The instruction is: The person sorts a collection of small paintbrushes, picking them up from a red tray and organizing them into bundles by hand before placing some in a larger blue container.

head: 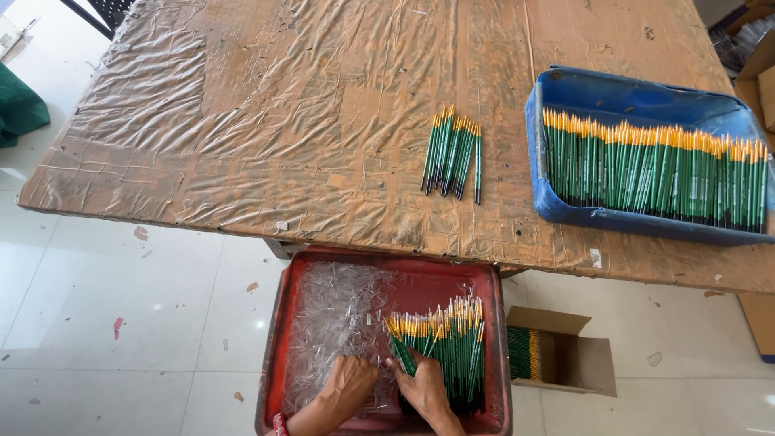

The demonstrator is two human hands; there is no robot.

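Left hand: your left hand (345, 386) lies palm down in the red tray (278, 339), fingers spread loosely over the heap of clear plastic caps (335, 319); it covers them rather than clasping anything I can make out.
Right hand: your right hand (423, 387) is closed around the lower ends of a fan of green brushes (442, 343), thumb side towards the caps.
Where the brushes are: the bunch lies in the right half of the red tray, yellow tips pointing away from you, dark ends under your palm.
How they will likely handle: thin, stiff and light, smooth-sided, so they should roll and slip apart; the fine tips look easy to damage.
Where to take hold: by the shafts near the dark lower ends, well clear of the yellow tips.
Caps: tiny, light and clear, likely to scatter and hard to pick out singly.
On the surface: a small loose bundle (454, 153) lies on the taped brown surface (242, 121); a blue tray (613, 101) of the same brushes sits at its right edge.
On the floor: an open cardboard box (577, 363) just beside the red tray holds more.
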